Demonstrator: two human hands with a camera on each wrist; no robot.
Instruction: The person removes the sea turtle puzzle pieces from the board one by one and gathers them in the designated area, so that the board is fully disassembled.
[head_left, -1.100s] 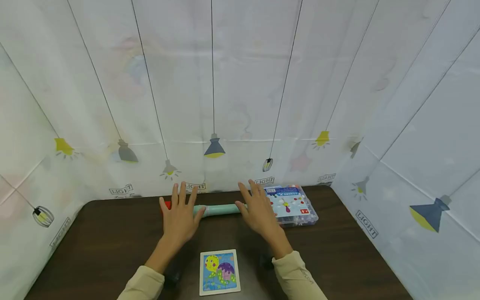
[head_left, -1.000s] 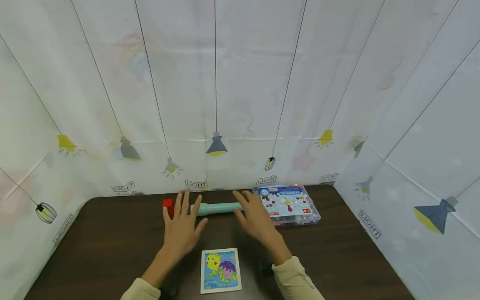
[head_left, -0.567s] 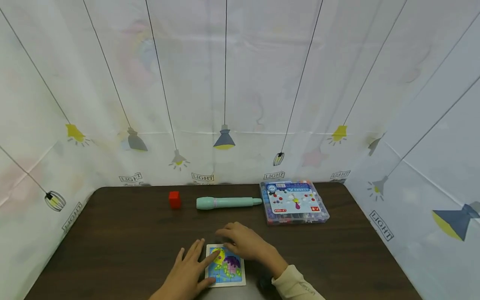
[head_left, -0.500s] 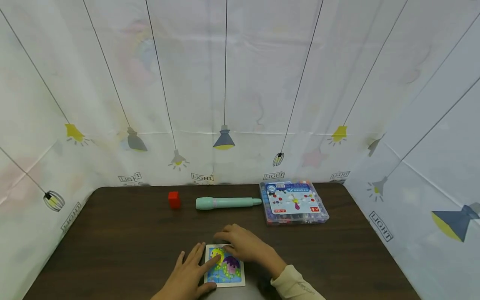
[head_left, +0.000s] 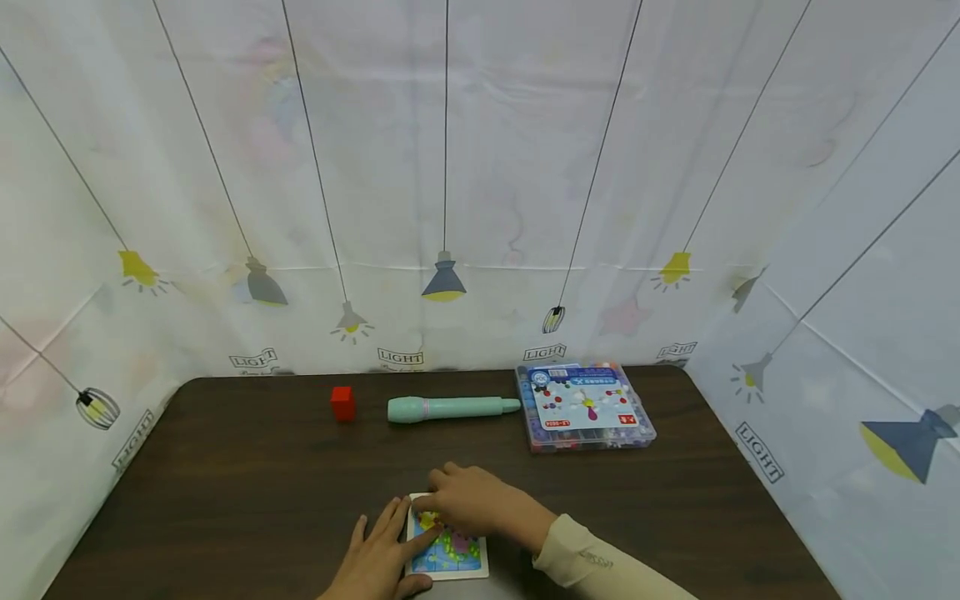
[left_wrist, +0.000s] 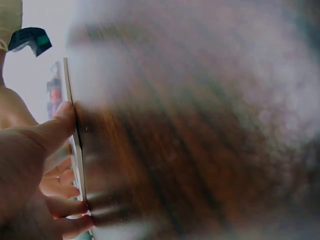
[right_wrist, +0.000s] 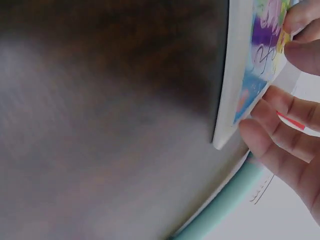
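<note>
A small jigsaw puzzle (head_left: 450,565) in a pale frame lies flat on the dark table, its picture blue, yellow, purple and green. My left hand (head_left: 375,560) rests against its left side, fingers mostly straight. One finger reaches over the picture, and the thumb touches the near edge of the frame in the left wrist view. Over the upper part of the puzzle, my right hand (head_left: 474,502) bends its fingers. In the right wrist view, its fingertips (right_wrist: 252,134) meet the frame's far edge and the thumb is over the picture. Whether it pinches a piece is hidden.
Along the table's back are a red cube (head_left: 342,403), a mint-green tube-shaped object (head_left: 452,407) with a narrower right end, and a clear plastic box (head_left: 587,408) of small coloured parts with a printed card. A white printed curtain (head_left: 495,183) closes off the back and sides.
Both hands came down from the back of the table to the puzzle. Lately the right hand has shifted left along its upper edge, while the left hand stays beside it.
</note>
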